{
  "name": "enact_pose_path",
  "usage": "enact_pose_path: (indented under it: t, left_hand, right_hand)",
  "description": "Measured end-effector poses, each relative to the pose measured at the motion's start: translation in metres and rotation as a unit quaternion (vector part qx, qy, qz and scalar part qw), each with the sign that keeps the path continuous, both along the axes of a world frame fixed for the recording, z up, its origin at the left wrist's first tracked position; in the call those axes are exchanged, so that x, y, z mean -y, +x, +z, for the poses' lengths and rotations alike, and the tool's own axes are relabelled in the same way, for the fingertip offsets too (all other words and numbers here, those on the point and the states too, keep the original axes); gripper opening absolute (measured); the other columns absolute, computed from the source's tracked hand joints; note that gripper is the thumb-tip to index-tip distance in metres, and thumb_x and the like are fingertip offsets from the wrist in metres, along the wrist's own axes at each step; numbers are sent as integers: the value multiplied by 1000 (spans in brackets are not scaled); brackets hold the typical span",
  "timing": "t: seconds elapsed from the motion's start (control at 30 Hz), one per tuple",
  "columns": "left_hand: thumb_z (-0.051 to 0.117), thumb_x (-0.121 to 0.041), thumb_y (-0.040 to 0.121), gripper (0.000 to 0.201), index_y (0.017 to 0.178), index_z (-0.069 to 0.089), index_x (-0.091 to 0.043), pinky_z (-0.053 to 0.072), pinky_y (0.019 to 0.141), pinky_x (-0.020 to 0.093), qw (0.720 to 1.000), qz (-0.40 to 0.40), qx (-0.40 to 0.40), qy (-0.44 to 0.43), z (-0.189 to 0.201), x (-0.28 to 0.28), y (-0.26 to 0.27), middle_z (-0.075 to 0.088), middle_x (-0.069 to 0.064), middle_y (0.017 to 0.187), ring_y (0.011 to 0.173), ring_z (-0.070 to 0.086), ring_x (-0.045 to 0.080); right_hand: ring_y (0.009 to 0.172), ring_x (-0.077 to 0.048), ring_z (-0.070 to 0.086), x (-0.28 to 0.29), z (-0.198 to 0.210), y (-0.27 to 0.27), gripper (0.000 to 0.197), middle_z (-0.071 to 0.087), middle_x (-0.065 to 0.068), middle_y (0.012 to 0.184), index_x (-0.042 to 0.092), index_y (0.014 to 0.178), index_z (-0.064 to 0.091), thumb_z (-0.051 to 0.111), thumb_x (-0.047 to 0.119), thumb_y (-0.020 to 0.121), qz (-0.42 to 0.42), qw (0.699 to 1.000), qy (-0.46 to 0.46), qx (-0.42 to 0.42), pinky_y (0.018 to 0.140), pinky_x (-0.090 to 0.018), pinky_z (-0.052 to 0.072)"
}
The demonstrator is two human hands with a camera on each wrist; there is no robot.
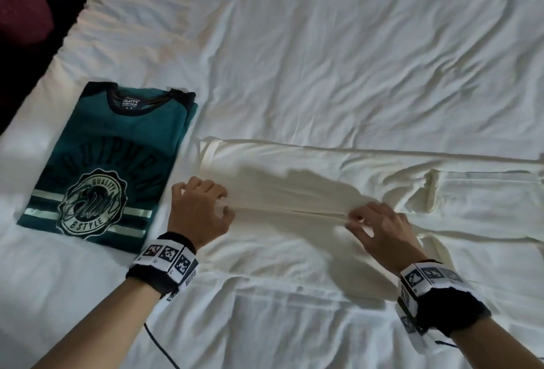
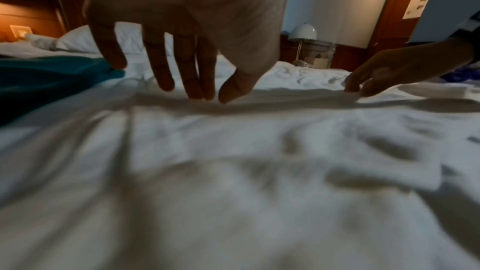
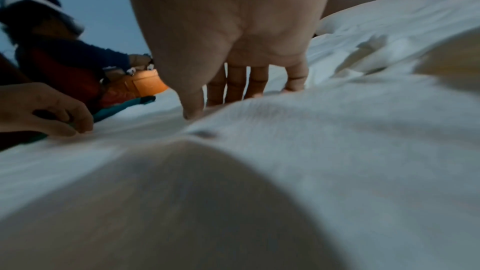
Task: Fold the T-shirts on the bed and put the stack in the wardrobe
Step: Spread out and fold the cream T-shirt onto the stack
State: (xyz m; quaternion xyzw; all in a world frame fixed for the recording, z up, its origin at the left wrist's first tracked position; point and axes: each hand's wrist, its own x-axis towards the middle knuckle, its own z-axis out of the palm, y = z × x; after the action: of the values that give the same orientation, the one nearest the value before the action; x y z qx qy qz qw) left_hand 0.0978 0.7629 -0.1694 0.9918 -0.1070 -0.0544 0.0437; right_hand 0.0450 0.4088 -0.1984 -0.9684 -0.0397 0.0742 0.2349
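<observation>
A cream T-shirt (image 1: 294, 168) lies spread across the white bed, its body running left to right. A taut ridge of its fabric is drawn up between my two hands. My left hand (image 1: 225, 211) pinches the ridge's left end between thumb and fingertips (image 2: 205, 93). At the right end my right hand (image 1: 351, 220) pinches it, thumb (image 3: 192, 110) in front and fingers behind. A teal T-shirt (image 1: 103, 162) with a round printed crest lies folded to the left, just beside my left hand.
The rumpled white bedsheet (image 1: 323, 44) stretches far beyond the shirts. The bed's edge and a dark red object (image 1: 23, 0) are at the top left. Pillows (image 2: 78, 42), a bedside lamp (image 2: 302, 32) and a wooden door (image 2: 405, 7) lie beyond the bed.
</observation>
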Motion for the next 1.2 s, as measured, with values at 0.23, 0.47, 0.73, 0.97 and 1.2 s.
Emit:
enact_pose_path:
  t: [0.23, 0.47, 0.73, 0.97, 1.2]
  left_hand:
    - [54, -25, 78, 23, 91, 71, -15, 52, 75, 34, 952, -143, -66, -262, -13, 211, -37, 70, -1, 93, 87, 62, 21]
    - [39, -30, 99, 31, 125, 50, -19, 34, 94, 44, 972, -176, -146, -61, -24, 307, -43, 50, 2, 130, 114, 44, 26]
    - [49, -29, 96, 16, 104, 61, -23, 31, 84, 39, 979, -97, -102, -150, -33, 316, -42, 59, -4, 107, 104, 49, 22]
    - [62, -18, 83, 7, 85, 57, -23, 33, 78, 42, 983, -81, -63, -155, -49, 319, -49, 58, -3, 92, 91, 50, 26]
    - [53, -24, 86, 5, 82, 55, -24, 36, 74, 42, 980, -90, -30, -174, -60, 312, -51, 56, -3, 89, 86, 52, 27]
  right_hand:
    - [102, -20, 60, 110, 25, -23, 27, 69, 9, 105, 31, 97, 71, 48, 33, 83, -90, 989, -79, -83, 88, -42, 39]
    - [120, -16, 53, 197, 36, -36, 36, 63, 11, 121, 42, 111, 65, 65, 36, 75, -50, 966, -156, -201, 103, -40, 35]
    - [103, -29, 59, 204, 9, -51, 24, 68, 3, 104, 26, 101, 70, 66, 27, 77, -145, 977, -152, -21, 93, -51, 35]
    - [148, -17, -13, 162, 1, -100, 70, -12, 8, 162, 31, 153, 2, 31, 53, 94, -95, 986, -128, -54, 115, -53, -17]
    - [145, -15, -24, 219, -24, -130, 73, -25, 5, 158, 36, 151, -14, 3, 67, 87, -388, 892, -106, -208, 114, -56, -16]
